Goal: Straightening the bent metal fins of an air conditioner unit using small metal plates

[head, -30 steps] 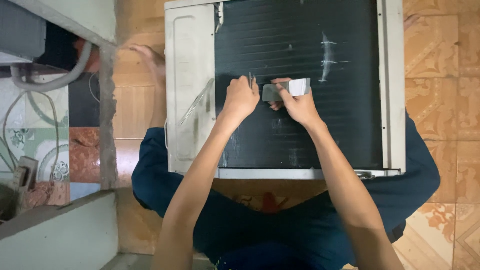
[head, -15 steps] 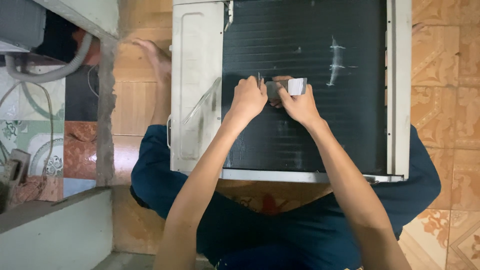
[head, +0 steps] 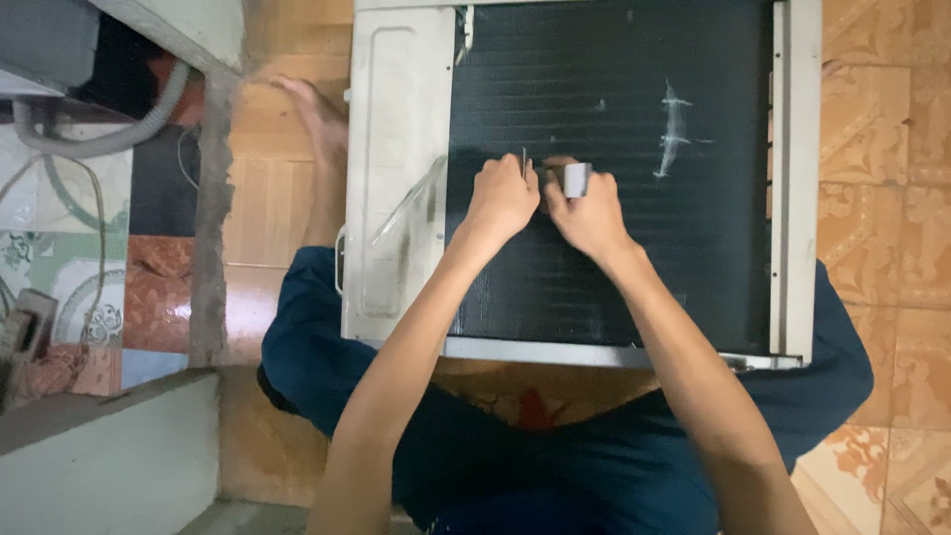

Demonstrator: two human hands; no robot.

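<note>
Air-conditioner unit (head: 396,178), a large white metal case with a wide black finned grille (head: 614,267), lies flat across the person's lap in the middle of the head view, its long edge running left to right and its near metal rim just above the dark blue trousers (head: 555,466). White scuffs mark the fins toward the right side of the grille. Orange patterned floor tiles (head: 892,149) show to the right of the case and between it and a grey concrete ledge (head: 109,456) at the lower left; a grey ribbed hose (head: 109,139) curves above that ledge. A bare foot (head: 317,119) rests on the tiles just left of the case. Both forearms reach up from the bottom of the view and meet near the centre of the grille. Left hand (head: 500,203) has its fingers curled together around a thin metal tool (head: 524,163) whose tip touches the fins. Right hand (head: 589,213), touching the left, has its fingers pinched on a small grey and white block (head: 573,178) pressed against the grille.
</note>
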